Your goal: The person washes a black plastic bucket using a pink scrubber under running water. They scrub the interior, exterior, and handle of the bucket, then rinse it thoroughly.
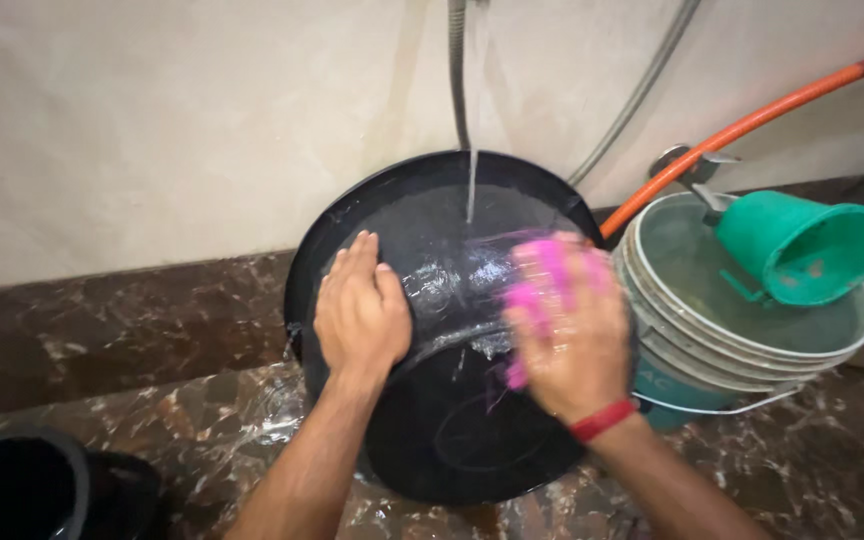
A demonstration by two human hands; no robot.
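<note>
My left hand (360,315) lies flat on the big black tub (452,440), fingers straight and close together, pointing toward twelve o'clock, palm pressed on the wet inside wall just below the rim. The tub sits tilted at the centre of my view, its mouth turned toward me, its round rim against the pale wall (152,130) at twelve o'clock and its base on the dark marble floor (152,410).

My right hand (567,335) is at three o'clock from the left one, blurred, fingers curled over a pink scrubber (542,280) that it presses against the tub's inner wall. A red band (602,420) circles that wrist.

A thin stream of water (472,185) falls from twelve o'clock onto the tub between my hands.

At three o'clock, just beside the tub, stands a stack of white buckets (742,340) with a green mug (802,250) lying tipped in the top one. An orange hose (752,120) runs from two o'clock down behind the tub. Another black container (22,490) shows at eight o'clock.
</note>
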